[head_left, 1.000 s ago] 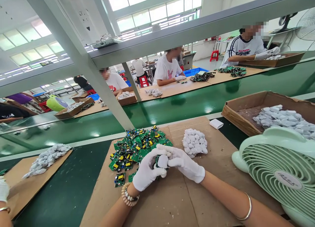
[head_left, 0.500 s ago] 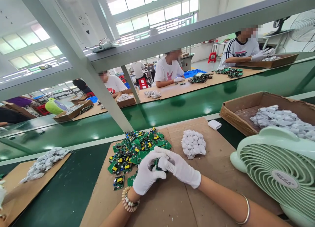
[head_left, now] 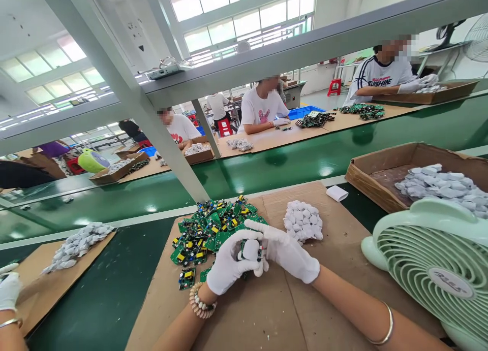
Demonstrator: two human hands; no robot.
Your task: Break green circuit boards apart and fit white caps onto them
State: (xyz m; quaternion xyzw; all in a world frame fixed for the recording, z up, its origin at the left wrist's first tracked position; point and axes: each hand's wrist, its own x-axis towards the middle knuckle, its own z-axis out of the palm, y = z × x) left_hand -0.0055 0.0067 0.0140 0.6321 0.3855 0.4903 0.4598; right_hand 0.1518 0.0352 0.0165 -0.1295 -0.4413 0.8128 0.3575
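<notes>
My left hand (head_left: 231,262), in a white glove, is closed around a small green circuit board (head_left: 241,249). A rounded white pad (head_left: 251,250) covers much of the board's face. At the board's right edge is my right hand (head_left: 286,250), also gloved, its fingers stretched out and apart; whether they press on the edge is hard to see. Behind my hands spreads a heap of green circuit boards (head_left: 213,224) with yellow and blue parts. To the right of it lies a pile of white pads (head_left: 303,221).
Cardboard (head_left: 229,320) covers my work surface. A pale green fan (head_left: 430,269) stands at right, before a cardboard box (head_left: 377,183) of white pads. A slanted post (head_left: 179,163) rises behind the boards. At left, a co-worker's gloved hand (head_left: 8,290) shows; others sit across the green belt (head_left: 267,168).
My right hand has drawn back off the white pad to the right, its fingers straightening. The pad on the board now faces up in view. A co-worker's hand has come in at left.
</notes>
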